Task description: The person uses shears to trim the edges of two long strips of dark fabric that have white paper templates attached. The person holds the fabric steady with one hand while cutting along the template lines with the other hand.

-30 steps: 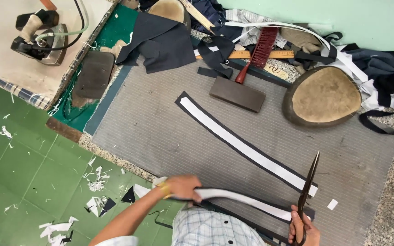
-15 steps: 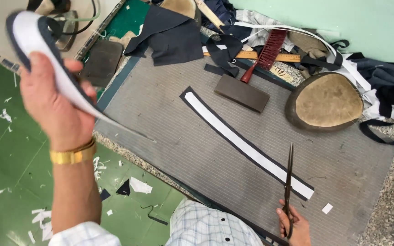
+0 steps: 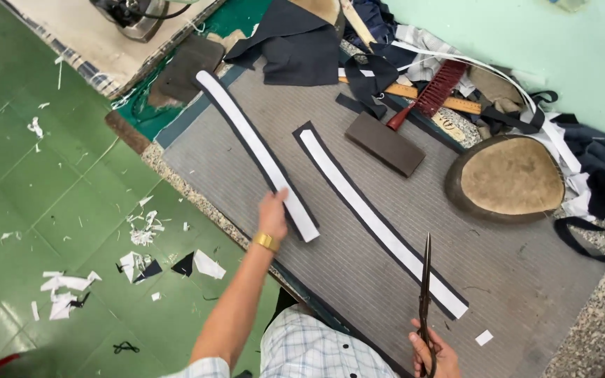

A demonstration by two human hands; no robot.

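Two long, curved fabric strips, white with a dark edge, lie side by side on the grey ribbed mat (image 3: 526, 280) that covers the worktable. The left strip (image 3: 253, 147) runs its long axis from the upper left, near the dark pad (image 3: 183, 66) at the mat's corner, down to the lower right, where its squared end sits just by the left hand (image 3: 273, 215). That hand lies flat on the strip's lower end, fingers together and pressing it down, a gold bracelet (image 3: 266, 241) on the wrist. The right strip (image 3: 379, 217) lies near the first one and roughly parallel, apart from it, its upper end pointed and its lower end close to the scissors (image 3: 426, 294). The right hand (image 3: 434, 353) is closed around the scissors' handles at the lower edge of the view; the blades are together and point straight up, away from the person. No container shows. A dark block (image 3: 384, 143), a red brush (image 3: 434, 92) and a round tan cushion (image 3: 509, 175) sit beyond the strips.
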